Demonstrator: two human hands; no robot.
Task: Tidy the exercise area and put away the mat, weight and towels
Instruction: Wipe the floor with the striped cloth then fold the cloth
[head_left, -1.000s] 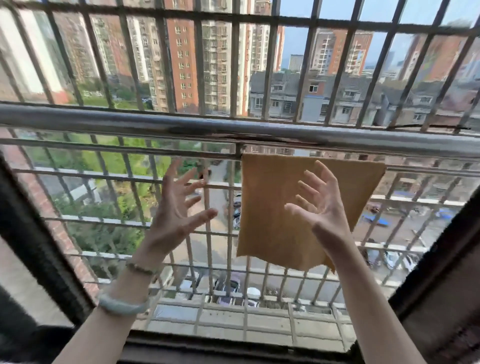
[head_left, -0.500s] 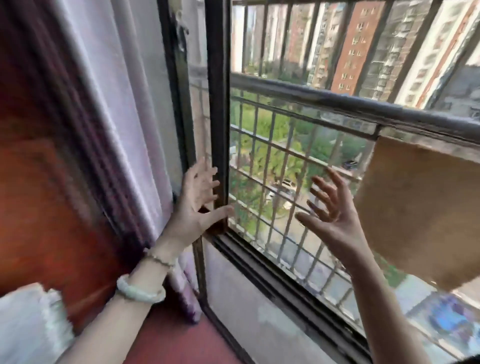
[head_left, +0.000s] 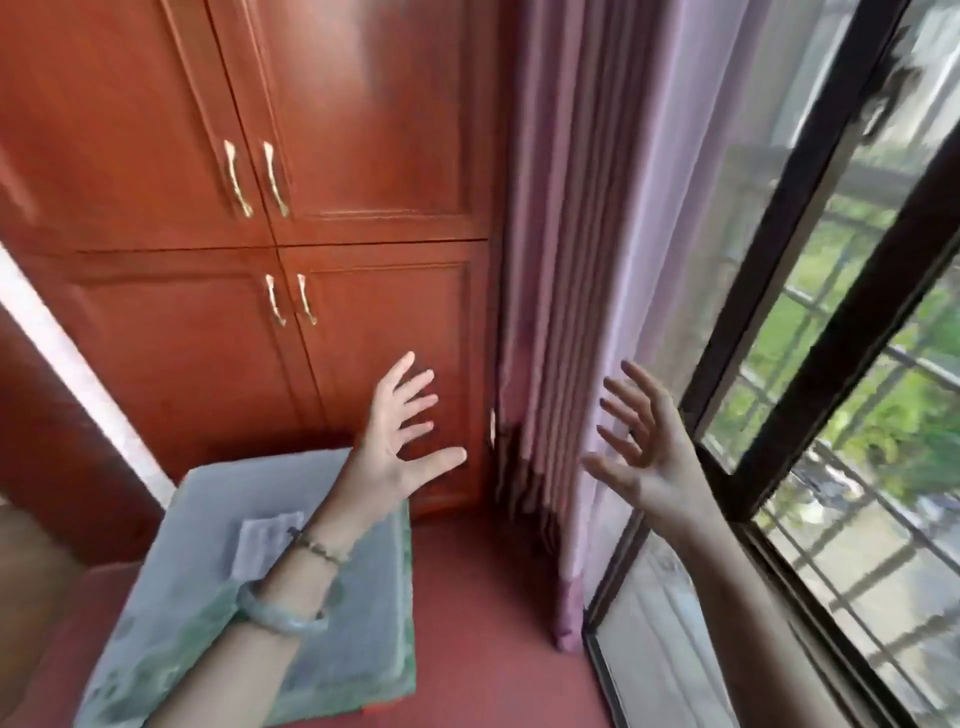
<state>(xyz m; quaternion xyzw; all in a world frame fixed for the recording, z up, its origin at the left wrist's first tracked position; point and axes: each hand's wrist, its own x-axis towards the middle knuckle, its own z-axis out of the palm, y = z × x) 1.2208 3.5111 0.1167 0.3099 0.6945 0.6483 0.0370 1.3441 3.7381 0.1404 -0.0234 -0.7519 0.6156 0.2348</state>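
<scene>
Both of my hands are raised in front of me with fingers spread and nothing in them. My left hand hovers in front of the lower doors of a red wooden cabinet. My right hand is up beside a pink curtain, just left of the window frame. A pale green cushion with a small grey patch lies under my left forearm. The tan towel on the outside railing is out of view. No mat or weight is visible.
The window's dark frame and its outer metal bars run down the right side. The red ledge surface lies between the cushion and the window. The cabinet's four doors with brass handles are closed.
My view has swung left, from the railing with the tan towel to the cabinet and curtain. Both hands stayed raised and empty and moved along with the turn.
</scene>
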